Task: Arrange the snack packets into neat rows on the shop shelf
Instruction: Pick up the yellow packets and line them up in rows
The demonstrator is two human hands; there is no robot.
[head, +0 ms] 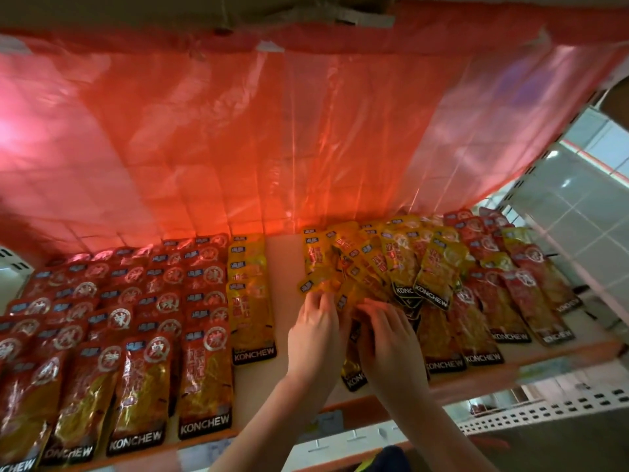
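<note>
Fingers (pixel 318 303) of the left hand (pixel 315 332) curl down onto the near edge of a loose pile of yellow packets (pixel 360 267), tips pinching at one packet's lower end. Right hand (pixel 388 338) sits just beside it, its fingers (pixel 374 306) bent and pressed onto the same pile; whether they pinch a packet or only press cannot be told. Hands nearly touch each other. One yellow packet (pixel 354 373) lies under the right hand, its black KONCHEW end poking out toward the front lip of the shelf (pixel 286 267).

Pile is fanned and overlapping, packets tilted at different angles, at shelf middle-right. Right of it, a mixed spread of red packets (pixel 520 301) with some yellow ones among them, roughly overlapped, reaching the right end of the shelf.

Left of the hands a bare strip of shelf board, then a single neat column of yellow packets (pixel 250 301) overlapped front to back. Further left, red packets in tidy rows (pixel 119 321), several columns, overlapped like shingles, labels facing up, filling the left part of the shelf.

Red translucent plastic sheet (pixel 238 131) hangs behind the shelf as backing, taped along the top. White tiled wall (pixel 578 199) shows at right. White perforated shelf edge (pixel 544 410) below right. Both forearms enter from bottom centre; a bit of dark blue and yellow clothing (pixel 384 461) at the bottom edge.
</note>
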